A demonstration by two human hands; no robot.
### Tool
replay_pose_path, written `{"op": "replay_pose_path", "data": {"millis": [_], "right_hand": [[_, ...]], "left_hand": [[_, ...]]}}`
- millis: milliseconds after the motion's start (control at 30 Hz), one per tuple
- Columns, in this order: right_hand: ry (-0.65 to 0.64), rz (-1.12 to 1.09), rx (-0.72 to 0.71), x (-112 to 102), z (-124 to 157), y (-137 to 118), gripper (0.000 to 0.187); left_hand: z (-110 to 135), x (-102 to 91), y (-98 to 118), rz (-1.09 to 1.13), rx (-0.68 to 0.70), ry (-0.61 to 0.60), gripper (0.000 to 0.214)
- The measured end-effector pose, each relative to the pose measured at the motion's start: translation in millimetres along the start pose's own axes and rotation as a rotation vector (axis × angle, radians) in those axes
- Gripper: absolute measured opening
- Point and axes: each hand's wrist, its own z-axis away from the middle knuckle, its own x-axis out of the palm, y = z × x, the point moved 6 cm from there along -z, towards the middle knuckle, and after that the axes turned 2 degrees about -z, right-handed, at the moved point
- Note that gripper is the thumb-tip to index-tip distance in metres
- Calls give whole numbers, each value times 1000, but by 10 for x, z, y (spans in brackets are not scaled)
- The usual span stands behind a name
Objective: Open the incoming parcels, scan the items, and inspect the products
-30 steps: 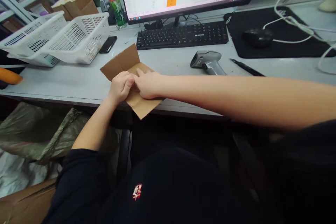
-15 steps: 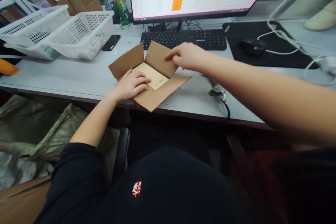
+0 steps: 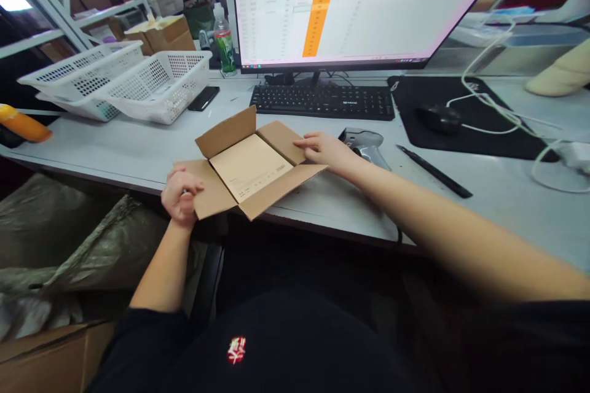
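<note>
Monitor (image 3: 369, 6) fills the back of the bench (image 3: 115, 147), showing a spreadsheet with one orange column, its figures too small for me to read. Left of it stand two white baskets (image 3: 157, 83), and a black keyboard (image 3: 322, 101) lies under the screen, its logo blurred. The carton (image 3: 276, 187) sits at the bench's near edge, partly overhanging it, all four flaps spread and a tan card (image 3: 251, 166) lying flat inside. My left hand (image 3: 180, 196) curls its fingers around the left flap's edge and pinches it. My right hand (image 3: 327, 150) lies with fingers together on the right flap, holding it outward. As I judge it, the step is keeping the carton open, and any further handling calls for steadying that overhang. The grey scanner (image 3: 364, 140) rests just beside my right hand. The card's print and my shirt's red mark (image 3: 235, 349) are illegible.
</note>
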Motion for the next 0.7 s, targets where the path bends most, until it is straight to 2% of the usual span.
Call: {"op": "replay_pose_path", "data": {"millis": [100, 167, 233, 267, 333, 400, 433, 500, 567, 633, 700], "right_hand": [[13, 84, -65, -21, -9, -67, 42], [26, 133, -170, -106, -6, -242, 38], [25, 118, -310, -244, 64, -496, 35], [-7, 97, -380, -300, 136, -633, 34], [-155, 82, -504, -313, 360, -891, 37], [-306, 162, -597, -187, 644, -1088, 48], [-321, 227, -617, -104, 765, -1153, 53], [-259, 331, -595, 54, 911, -1216, 52], [-169, 309, -507, 138, 920, -1200, 41], [-65, 123, -377, 75, 812, -1116, 36], [117, -184, -206, -146, 646, -963, 29]], "left_hand": [[334, -175, -138, -17, -131, 157, 52], [381, -221, -160, -43, -202, 156, 38], [309, -254, -141, -90, -211, 133, 28], [255, -265, -130, -110, -198, 119, 26], [166, -265, -133, -110, -177, 87, 28], [142, -233, -170, -50, -180, 63, 34], [152, -212, -190, -11, -185, 65, 37], [189, -190, -213, 70, -184, 125, 41], [218, -237, -227, 134, -194, 292, 49], [200, -309, -239, 147, -225, 451, 58], [93, -338, -262, 168, -262, 486, 64]]}}
